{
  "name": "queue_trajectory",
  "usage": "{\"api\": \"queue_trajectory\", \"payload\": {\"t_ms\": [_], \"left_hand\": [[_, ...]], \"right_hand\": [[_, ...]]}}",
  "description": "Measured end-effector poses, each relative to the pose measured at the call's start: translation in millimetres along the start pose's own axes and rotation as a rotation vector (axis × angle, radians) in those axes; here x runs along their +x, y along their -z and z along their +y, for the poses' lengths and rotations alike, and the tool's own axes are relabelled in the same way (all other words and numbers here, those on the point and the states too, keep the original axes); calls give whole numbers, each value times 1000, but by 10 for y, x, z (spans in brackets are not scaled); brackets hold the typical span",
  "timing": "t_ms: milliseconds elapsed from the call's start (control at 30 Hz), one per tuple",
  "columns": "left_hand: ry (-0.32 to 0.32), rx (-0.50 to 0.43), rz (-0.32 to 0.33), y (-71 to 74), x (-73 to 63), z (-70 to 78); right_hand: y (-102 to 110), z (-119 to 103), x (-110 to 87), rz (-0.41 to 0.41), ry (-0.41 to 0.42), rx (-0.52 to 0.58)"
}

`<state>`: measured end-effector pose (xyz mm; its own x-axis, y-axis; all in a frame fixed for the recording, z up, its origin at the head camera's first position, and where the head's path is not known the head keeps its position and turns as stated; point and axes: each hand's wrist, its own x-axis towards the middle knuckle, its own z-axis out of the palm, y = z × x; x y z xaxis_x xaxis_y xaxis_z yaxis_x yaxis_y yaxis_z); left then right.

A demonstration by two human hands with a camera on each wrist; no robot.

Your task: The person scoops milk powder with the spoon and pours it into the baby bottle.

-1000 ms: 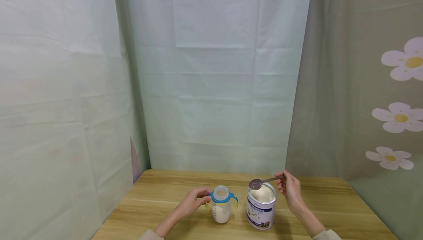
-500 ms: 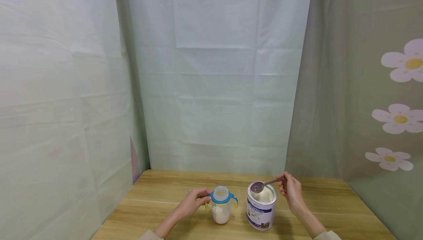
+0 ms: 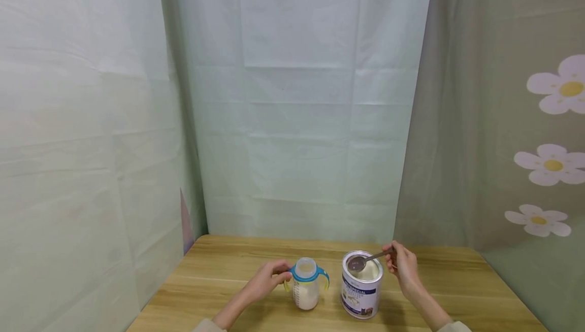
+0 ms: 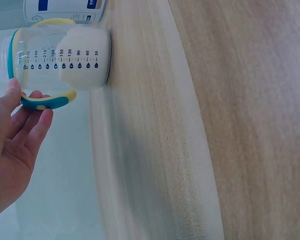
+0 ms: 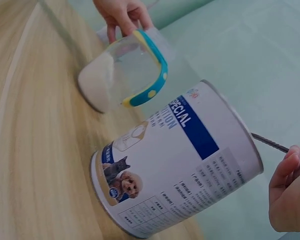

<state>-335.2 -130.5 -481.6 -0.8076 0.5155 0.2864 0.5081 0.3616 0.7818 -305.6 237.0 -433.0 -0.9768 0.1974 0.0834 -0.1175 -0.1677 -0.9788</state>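
A clear baby bottle (image 3: 306,294) with a blue and yellow two-handled collar stands upright and uncapped, with white powder in its lower part. My left hand (image 3: 269,278) pinches the bottle's left handle (image 4: 47,102) between thumb and fingers. To the right stands an open milk powder can (image 3: 360,296) with a cat and a dog on its label (image 5: 122,177). My right hand (image 3: 403,266) grips the handle of a dark measuring spoon (image 3: 357,263), whose bowl is at the can's mouth, just inside the rim. In the right wrist view the can hides the bowl.
Both containers stand on a wooden table (image 3: 219,261), a short gap between them. Pale cloth (image 3: 297,144) hangs behind the table and on both sides, with printed flowers on the right one.
The measuring spoon has gone down from above the can into its mouth, my right hand sinking slightly with it. My left hand and the bottle have stayed in place.
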Motion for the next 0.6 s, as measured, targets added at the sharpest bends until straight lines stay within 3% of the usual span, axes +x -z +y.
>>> {"api": "queue_trajectory", "payload": {"t_ms": [600], "left_hand": [[0,0,6,-2,1,1]], "right_hand": [[50,153,16,2,-61,-34]]}}
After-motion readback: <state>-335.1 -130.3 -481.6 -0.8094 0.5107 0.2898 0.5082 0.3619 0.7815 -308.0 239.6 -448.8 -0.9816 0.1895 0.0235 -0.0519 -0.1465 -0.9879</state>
